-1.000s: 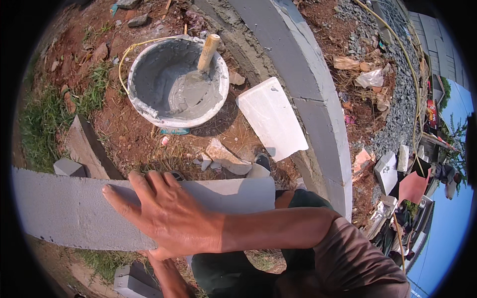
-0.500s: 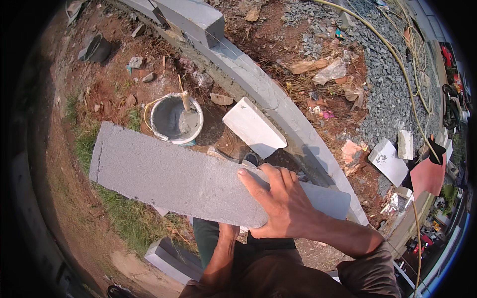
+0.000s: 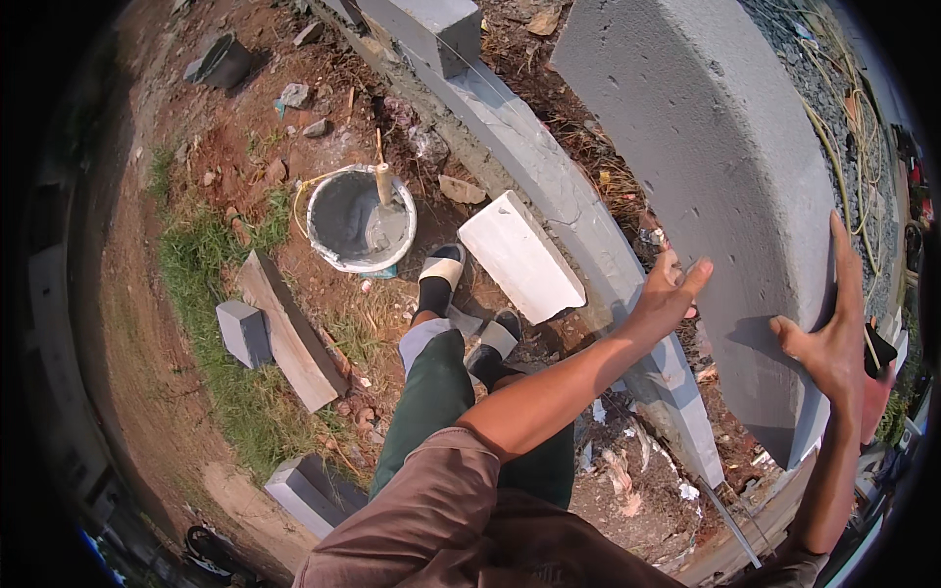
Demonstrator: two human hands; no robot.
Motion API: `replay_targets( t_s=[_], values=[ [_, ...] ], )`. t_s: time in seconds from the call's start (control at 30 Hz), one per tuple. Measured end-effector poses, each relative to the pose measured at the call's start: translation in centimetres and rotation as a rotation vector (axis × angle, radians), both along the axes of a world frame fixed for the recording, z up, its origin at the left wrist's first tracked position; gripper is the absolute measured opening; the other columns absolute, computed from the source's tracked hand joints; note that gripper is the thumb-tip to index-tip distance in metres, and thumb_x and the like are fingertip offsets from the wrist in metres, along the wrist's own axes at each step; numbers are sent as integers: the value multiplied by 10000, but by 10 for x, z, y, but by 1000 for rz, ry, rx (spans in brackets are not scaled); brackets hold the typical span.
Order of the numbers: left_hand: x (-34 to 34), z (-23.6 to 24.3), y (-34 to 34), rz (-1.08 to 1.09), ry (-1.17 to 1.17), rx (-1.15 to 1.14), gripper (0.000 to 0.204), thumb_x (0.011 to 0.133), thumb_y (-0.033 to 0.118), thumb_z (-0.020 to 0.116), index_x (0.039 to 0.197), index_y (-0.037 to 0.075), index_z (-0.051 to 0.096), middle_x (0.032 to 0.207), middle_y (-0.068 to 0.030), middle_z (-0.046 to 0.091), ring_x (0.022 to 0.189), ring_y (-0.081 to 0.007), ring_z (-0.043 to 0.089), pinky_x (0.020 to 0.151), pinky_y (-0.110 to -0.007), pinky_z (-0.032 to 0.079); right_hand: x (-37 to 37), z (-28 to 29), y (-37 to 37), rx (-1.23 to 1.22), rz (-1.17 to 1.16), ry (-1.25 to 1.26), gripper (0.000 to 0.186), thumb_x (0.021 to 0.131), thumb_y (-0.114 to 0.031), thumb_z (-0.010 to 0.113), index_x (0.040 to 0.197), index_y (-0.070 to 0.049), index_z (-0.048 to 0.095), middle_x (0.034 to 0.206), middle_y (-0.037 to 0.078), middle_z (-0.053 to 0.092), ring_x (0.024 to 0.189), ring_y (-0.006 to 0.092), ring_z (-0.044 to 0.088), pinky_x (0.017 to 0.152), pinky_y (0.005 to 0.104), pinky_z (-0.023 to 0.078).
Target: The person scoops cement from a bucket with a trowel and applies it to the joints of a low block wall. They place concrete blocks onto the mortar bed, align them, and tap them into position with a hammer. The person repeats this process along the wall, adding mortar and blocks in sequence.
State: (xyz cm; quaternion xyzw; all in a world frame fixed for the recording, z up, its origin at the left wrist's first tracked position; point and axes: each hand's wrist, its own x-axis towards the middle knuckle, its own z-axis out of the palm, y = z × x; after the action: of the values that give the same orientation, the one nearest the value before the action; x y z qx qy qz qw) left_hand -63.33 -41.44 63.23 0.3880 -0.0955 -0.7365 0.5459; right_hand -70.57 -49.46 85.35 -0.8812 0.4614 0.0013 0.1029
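A long grey block (image 3: pixel 706 167) stands tilted up at the right, over the low wall. My right hand (image 3: pixel 823 333) grips its right side, thumb on the face and fingers along the edge. My left hand (image 3: pixel 671 289) holds its left edge with curled fingers, some hidden. A white rectangular block (image 3: pixel 520 255) lies beside the wall, right of a white bucket (image 3: pixel 343 225) of grey mortar with a wooden handle (image 3: pixel 384 186) in it. My feet stand between and below them.
The low grey wall (image 3: pixel 529 167) crosses diagonally, with a taut string and a raised block (image 3: pixel 421 29). At the left are a plank (image 3: pixel 294 343), a small grey block (image 3: pixel 243 331), grass and an overturned dark container (image 3: pixel 216 64). Gravel and hoses (image 3: pixel 853 147) lie at far right.
The long block has swung from crosswise in front of me to an upright slant at the right. My hands moved right with it, and the view has shifted, showing my feet and legs.
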Motion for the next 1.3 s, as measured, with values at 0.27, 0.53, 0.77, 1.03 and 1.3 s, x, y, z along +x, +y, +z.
replay_targets(
  t_s=[0.27,0.53,0.77,1.03,1.3],
  values=[
    [8,-84,-45,-43,60,138,1132,812,764,394,1443,-17,-128,1482,-298,62,1382,-379,169,1059,-498,321,37,-113,-39,-67,-145,218,1131,380,-306,695,1442,-147,339,1188,195,519,1061,358,556,934,437,445],
    [39,-143,-51,147,49,296,1231,743,839,366,1439,-40,-142,1493,-326,-19,1414,-422,6,1127,-553,141,82,-201,-49,7,-85,263,1135,432,-363,702,1452,-76,295,1208,250,497,1073,380,555,915,437,453],
    [63,-168,-65,357,58,514,1195,742,842,363,1469,9,-88,1528,-247,-30,1433,-350,-31,1138,-516,101,119,-237,-51,46,15,244,1103,485,-367,732,1446,-52,292,1223,276,481,1118,400,531,931,434,439],
    [80,-193,-74,486,20,636,1122,758,835,323,1489,44,7,1529,-243,41,1432,-349,41,1140,-499,111,137,-274,-57,64,63,241,1142,470,-367,748,1450,-33,267,1195,280,482,1105,404,529,933,431,440],
    [84,-218,-81,521,-101,607,1041,825,777,272,1483,12,16,1546,-203,31,1439,-316,18,1157,-448,77,135,-302,-55,61,60,174,1126,492,-361,754,1452,-31,266,1135,262,497,1023,391,563,865,421,469]
  ],
)
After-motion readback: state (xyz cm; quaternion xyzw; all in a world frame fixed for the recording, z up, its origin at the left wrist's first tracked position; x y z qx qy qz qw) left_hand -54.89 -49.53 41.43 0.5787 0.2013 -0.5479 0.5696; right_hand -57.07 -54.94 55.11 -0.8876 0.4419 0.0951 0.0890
